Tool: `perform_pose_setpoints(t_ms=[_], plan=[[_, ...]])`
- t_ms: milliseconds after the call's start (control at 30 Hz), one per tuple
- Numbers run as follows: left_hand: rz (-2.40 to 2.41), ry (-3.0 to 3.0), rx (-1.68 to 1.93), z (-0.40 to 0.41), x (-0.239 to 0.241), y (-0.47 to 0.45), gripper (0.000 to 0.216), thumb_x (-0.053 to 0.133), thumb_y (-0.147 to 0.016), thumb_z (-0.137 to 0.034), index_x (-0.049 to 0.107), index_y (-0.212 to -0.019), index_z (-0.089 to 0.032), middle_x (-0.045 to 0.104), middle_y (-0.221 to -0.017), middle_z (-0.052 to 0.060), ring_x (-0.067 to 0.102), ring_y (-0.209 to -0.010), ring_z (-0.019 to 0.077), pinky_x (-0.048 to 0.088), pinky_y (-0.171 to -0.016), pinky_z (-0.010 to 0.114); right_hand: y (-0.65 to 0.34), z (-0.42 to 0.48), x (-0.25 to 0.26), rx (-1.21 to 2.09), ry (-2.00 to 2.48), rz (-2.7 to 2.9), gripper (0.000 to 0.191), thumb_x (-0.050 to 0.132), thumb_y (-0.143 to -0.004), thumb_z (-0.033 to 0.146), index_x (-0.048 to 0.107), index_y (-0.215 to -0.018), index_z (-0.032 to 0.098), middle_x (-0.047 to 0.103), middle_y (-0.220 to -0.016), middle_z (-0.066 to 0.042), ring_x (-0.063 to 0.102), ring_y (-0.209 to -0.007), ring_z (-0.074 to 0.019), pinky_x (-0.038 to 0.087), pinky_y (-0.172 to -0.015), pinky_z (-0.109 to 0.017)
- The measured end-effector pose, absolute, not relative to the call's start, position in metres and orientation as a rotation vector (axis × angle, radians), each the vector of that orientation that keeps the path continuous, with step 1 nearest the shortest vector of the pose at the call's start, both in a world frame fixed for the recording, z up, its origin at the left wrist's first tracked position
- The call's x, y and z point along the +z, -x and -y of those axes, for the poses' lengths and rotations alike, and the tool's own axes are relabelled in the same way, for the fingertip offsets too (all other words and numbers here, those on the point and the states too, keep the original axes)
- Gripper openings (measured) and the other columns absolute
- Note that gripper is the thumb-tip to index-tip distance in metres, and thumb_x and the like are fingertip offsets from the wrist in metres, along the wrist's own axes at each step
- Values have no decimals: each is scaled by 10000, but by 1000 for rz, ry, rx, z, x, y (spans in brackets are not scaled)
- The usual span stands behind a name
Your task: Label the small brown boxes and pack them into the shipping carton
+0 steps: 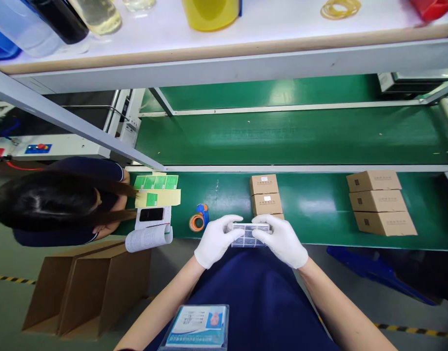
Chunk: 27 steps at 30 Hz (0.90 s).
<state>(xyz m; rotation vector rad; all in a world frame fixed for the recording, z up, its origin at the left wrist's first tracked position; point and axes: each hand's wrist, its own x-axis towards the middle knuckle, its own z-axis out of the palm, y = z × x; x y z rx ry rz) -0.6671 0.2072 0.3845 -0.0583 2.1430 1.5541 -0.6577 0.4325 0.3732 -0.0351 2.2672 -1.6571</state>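
Both of my hands wear white gloves and meet in front of my body at the bench's near edge. Between them is a small stack of label sheets (249, 239), dark with a pale grid of rectangles. My left hand (217, 240) pinches its left end, thumb on top. At the right end my right hand (282, 240) grips it the same way. Just beyond my hands stands a row of small brown cardboard boxes (267, 201), the nearest partly hidden by my right hand. A tape dispenser (199, 218) with orange tape lies left of my left hand.
More brown boxes (383, 202) stand at the right. Green label sheets (156, 189), a phone (152, 214) and curled papers (149, 238) lie at the left, beside a co-worker (59, 202). A shelf (224, 61) crosses above the bench. Open cartons (88, 287) stand on the floor.
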Motion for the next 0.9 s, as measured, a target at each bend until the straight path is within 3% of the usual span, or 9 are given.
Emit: perform_pose_setpoints(t_ms=[167, 500, 900], plan=[[-2098, -34, 1598, -213, 394, 664, 306, 745, -866, -355, 768, -1129, -200, 784, -1096, 66, 722, -993, 254, 566, -912, 352, 654, -433, 379, -1653, 146, -2291, 154, 637, -907, 365, 731, -971, 261, 744, -952, -12, 682, -873, -208, 541, -803, -329], [-2150, -98, 1578, -216, 402, 659, 212, 700, -915, -341, 807, -1038, -207, 803, -1082, 50, 738, -1007, 236, 555, -934, 319, 649, -432, 380, -1673, 140, -2302, 71, 659, -899, 305, 694, -866, 252, 714, -891, 16, 647, -824, -175, 492, -776, -298], [-2123, -46, 1481, -197, 398, 671, 227, 694, -890, -403, 738, -929, -183, 752, -871, 30, 687, -802, 200, 525, -739, 291, 650, -414, 378, -1725, -24, -2215, 149, 667, -882, 353, 629, -795, 238, 597, -704, 34, 553, -666, -156, 447, -648, -283]])
